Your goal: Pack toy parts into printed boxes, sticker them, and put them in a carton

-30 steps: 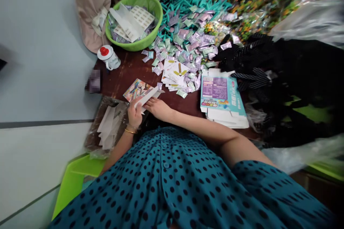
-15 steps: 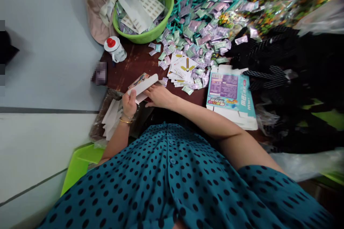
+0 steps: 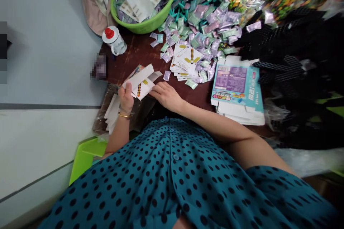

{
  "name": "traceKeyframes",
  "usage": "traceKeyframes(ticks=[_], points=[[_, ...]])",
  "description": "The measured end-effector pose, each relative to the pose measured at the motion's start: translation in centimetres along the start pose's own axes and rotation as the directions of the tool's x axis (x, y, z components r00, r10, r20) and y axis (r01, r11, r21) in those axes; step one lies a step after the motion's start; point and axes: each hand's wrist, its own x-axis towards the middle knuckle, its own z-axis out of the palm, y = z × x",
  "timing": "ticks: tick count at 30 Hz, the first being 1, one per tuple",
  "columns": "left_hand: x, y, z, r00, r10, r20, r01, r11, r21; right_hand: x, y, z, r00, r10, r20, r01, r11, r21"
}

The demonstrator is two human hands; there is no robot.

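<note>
My left hand [image 3: 126, 96] is closed on a small carton [image 3: 141, 75], its thumb on the white inner side and a printed face showing at the far edge. A white card [image 3: 143, 88] with a yellow-and-black pickaxe picture lies against the carton's near side, partly covered by it. My right hand [image 3: 167, 96] pinches that card's right corner, fingers pressed together; the thumb is hidden. Beyond my right hand is a loose pile of similar cards [image 3: 185, 61] among small foil sachets [image 3: 191, 84].
Flattened turquoise-purple boxes [image 3: 231, 82] are stacked at right. A green basket [image 3: 150, 25] of sachets and sheets stands at the back, near a lidded mug [image 3: 115, 41]. Black netting [image 3: 301, 68] covers the right side. White papers [image 3: 112, 112] sit in a tray left of my lap.
My right hand has drawn back slightly from the carton, and the pickaxe card now shows between my hands. The camera view has shifted a little.
</note>
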Motion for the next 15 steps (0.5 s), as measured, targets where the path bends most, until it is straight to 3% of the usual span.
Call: traceKeyframes(ticks=[3,6,11,15], points=[[1.2,0.4,0.0,0.998,0.065,-0.026,-0.065,0.998,-0.009,1.4,0.9,-0.7,0.997,-0.078,-0.026,0.079,0.996,0.043],[1.4,0.6,0.2,0.996,0.081,0.046,-0.081,0.997,0.01,2.8,0.8,-0.6,0.993,-0.106,0.052,0.103,0.992,0.07],[0.0,1.2,0.6,0.987,0.127,0.097,-0.138,0.983,0.124,4.3,-0.3,0.7,0.983,-0.054,0.175,0.043,0.997,0.065],[-1.1,1.3,1.1,0.95,0.195,0.243,-0.246,0.948,0.204,4.8,-0.2,2.4,0.937,0.056,0.345,-0.081,0.995,0.059]])
